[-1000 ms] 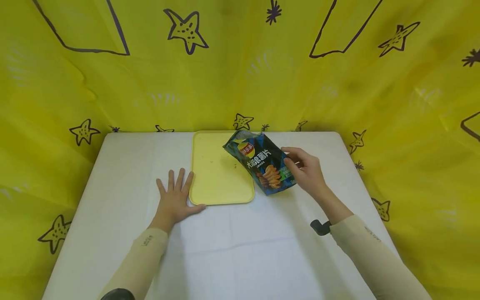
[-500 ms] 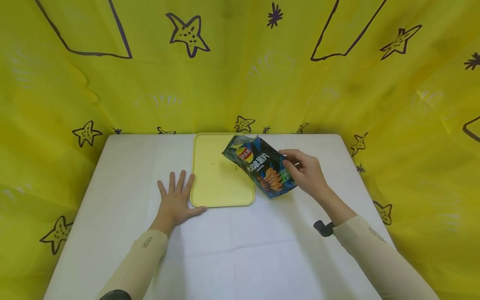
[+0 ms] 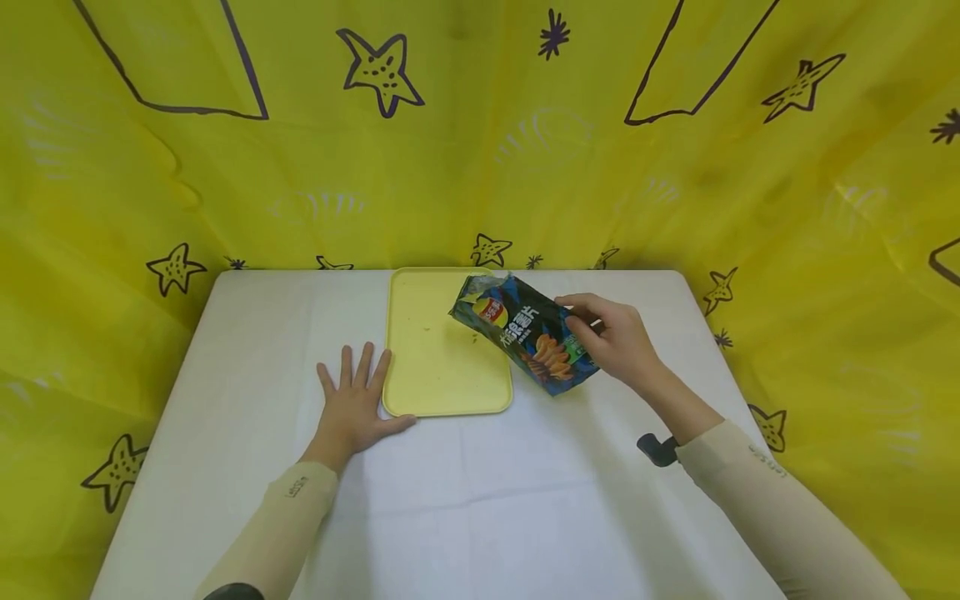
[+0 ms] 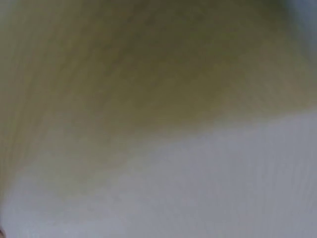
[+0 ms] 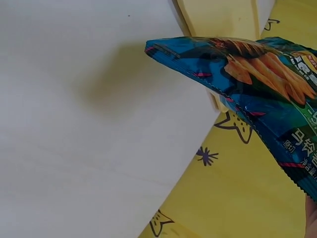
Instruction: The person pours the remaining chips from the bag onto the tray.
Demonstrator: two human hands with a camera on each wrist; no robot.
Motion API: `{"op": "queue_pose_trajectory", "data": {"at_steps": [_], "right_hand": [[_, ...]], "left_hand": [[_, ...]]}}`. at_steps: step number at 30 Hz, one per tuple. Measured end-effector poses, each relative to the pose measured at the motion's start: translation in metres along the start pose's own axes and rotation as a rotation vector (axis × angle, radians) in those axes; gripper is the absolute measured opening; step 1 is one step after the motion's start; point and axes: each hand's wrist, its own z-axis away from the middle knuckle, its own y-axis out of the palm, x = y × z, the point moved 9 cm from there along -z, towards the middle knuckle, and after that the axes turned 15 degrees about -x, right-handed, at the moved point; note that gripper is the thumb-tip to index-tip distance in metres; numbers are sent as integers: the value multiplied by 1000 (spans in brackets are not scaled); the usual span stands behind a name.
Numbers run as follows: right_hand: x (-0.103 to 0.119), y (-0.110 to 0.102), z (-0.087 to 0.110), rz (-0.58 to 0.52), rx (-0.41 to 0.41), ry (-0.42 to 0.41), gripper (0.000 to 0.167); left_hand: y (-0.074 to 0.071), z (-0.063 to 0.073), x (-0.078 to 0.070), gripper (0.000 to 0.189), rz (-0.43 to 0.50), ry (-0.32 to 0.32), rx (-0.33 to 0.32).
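My right hand [image 3: 609, 333] pinches the lower right side of a dark blue chip bag [image 3: 536, 333] in the head view. The bag slants over the right part of a yellow tray [image 3: 427, 375], its torn top end pointing up and left. In the right wrist view the chip bag [image 5: 267, 94] shows a picture of chips, with a bit of the hand [image 5: 311, 218] at its edge. My left hand [image 3: 352, 412] lies flat with fingers spread, index finger and thumb at the tray's lower left corner. Blurred sleeve cloth [image 4: 148, 74] fills much of the left wrist view.
A white table [image 3: 465, 517] lies under both hands. Yellow curtain [image 3: 450, 150] with starfish drawings hangs behind and at both sides. A few small dark crumbs [image 3: 427, 329] lie on the tray. Dark wrist cameras are strapped near both sleeves.
The chip bag tilts, its torn top end dropping lower over the tray, while my right forearm shifts slightly right. My left hand stays in place at the tray corner.
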Motion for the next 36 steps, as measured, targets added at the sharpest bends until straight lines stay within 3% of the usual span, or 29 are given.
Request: {"op": "queue_pose_trajectory", "data": {"at_steps": [11, 18, 27, 36], "right_hand": [[9, 6, -6, 67, 74, 7, 27], [15, 10, -10, 95, 108, -34, 28], [22, 7, -13, 104, 127, -80, 29], [28, 7, -18, 110, 142, -137, 30]], "left_hand": [[-2, 0, -1, 122, 0, -4, -9], [-2, 0, -1, 122, -15, -14, 25], [-3, -1, -3, 123, -18, -7, 0], [-3, 0, -2, 123, -17, -35, 17]]}}
